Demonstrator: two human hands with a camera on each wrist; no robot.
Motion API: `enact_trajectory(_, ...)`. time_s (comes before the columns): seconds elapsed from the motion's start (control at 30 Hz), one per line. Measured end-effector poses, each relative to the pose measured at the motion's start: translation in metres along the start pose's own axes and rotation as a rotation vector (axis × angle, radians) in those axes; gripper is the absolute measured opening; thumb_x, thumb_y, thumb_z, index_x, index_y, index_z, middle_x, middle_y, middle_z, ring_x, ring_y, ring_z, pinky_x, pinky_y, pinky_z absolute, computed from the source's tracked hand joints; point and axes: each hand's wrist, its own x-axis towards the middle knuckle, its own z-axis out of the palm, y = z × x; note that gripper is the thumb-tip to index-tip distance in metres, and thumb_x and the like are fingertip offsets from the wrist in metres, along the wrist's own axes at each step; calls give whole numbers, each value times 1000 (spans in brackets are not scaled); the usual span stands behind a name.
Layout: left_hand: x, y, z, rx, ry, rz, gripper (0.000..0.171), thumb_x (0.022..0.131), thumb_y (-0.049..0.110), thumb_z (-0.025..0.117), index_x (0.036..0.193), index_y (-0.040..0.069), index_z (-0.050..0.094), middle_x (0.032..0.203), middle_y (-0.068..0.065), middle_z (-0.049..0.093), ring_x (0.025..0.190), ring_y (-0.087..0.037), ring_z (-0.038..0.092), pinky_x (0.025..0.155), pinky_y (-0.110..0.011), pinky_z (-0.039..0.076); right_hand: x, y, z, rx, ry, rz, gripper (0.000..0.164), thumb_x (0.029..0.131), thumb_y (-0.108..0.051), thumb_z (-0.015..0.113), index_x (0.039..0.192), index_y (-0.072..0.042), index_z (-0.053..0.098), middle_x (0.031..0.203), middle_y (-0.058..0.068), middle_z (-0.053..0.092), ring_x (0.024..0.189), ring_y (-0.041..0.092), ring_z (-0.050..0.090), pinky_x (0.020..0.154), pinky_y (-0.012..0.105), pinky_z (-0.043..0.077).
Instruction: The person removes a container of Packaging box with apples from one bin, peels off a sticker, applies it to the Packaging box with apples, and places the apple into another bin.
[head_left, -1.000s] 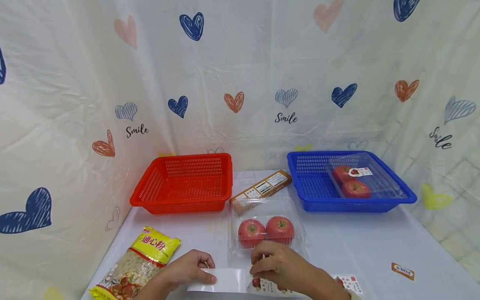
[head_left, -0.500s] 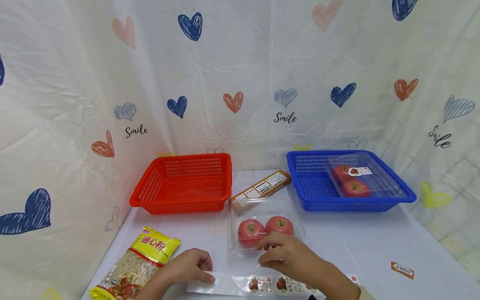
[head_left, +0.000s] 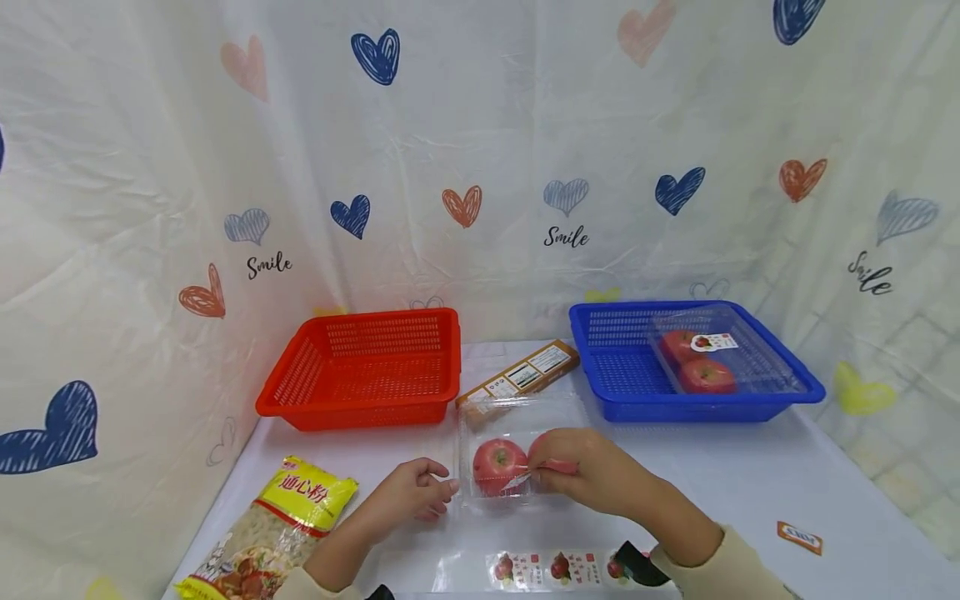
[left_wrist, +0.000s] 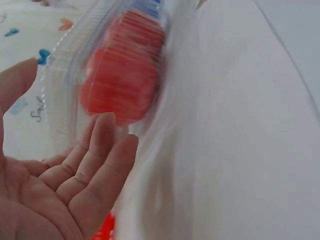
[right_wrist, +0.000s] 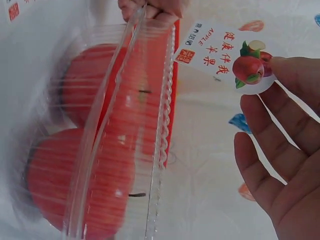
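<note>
A clear plastic clamshell box (head_left: 542, 417) with two red apples (head_left: 498, 468) stands at the middle of the table. Above its front right part, my right hand (head_left: 600, 471) pinches an apple-print sticker (right_wrist: 225, 57) between thumb and index finger; in the right wrist view the sticker hangs over the box's lid. My left hand (head_left: 411, 493) hovers at the box's left front corner, fingers spread and loosely bent with nothing in them. In front of both hands lies a strip of apple stickers (head_left: 558, 570) on white backing, partly hidden by the right sleeve.
A red basket (head_left: 360, 410) stands back left. The blue basket (head_left: 697, 408) back right holds another clamshell box with apples and a sticker. Between them lies a long brown box (head_left: 525, 375). A pasta bag (head_left: 277, 529) is at left; a small orange-and-white label (head_left: 799, 537) lies at right.
My right hand has lifted from the sticker strip and moved up over the clamshell box with a sticker. My left hand has let go of the strip and moved toward the box's left side.
</note>
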Motion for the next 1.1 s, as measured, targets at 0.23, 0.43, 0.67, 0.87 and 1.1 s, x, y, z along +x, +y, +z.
enact_trajectory(0.23, 9, 3, 9, -132, 37, -37, 55, 88, 27, 73, 125, -5, 48, 87, -13, 63, 74, -25, 66, 70, -40, 59, 10, 11, -8, 0, 24, 61, 24, 84, 2, 72, 97, -18, 68, 93, -10, 69, 85, 6, 63, 77, 33, 55)
enact_trajectory(0.43, 10, 7, 10, -173, 32, -31, 58, 89, 21, 73, 130, -5, 43, 88, -15, 65, 69, -23, 65, 69, -40, 58, 19, 21, -13, 4, 75, 90, 23, 85, 4, 70, 99, -14, 69, 93, -7, 69, 84, 9, 64, 74, 30, 56)
enact_trajectory(0.67, 15, 5, 13, -188, 33, -27, 60, 89, 26, 72, 131, -2, 40, 84, -13, 64, 65, -23, 64, 67, -40, 59, 33, 34, -15, 28, 46, 249, 22, 91, 3, 60, 104, -14, 68, 95, -9, 65, 88, 9, 60, 79, 31, 55)
enact_trajectory(0.87, 18, 4, 17, -152, 59, -60, 60, 87, 32, 74, 128, 2, 42, 77, -10, 62, 61, -20, 61, 65, -37, 58, 40, 42, -7, 94, -18, 379, 20, 96, -5, 59, 112, -12, 67, 102, -5, 65, 90, 14, 60, 76, 30, 55)
enact_trajectory(1.1, 16, 5, 18, -111, 84, -105, 61, 85, 35, 76, 126, 4, 43, 70, -6, 59, 58, -19, 57, 62, -33, 56, 35, 53, 6, 112, -49, 489, 26, 96, -6, 60, 121, -11, 64, 97, -3, 62, 84, 16, 59, 70, 27, 54)
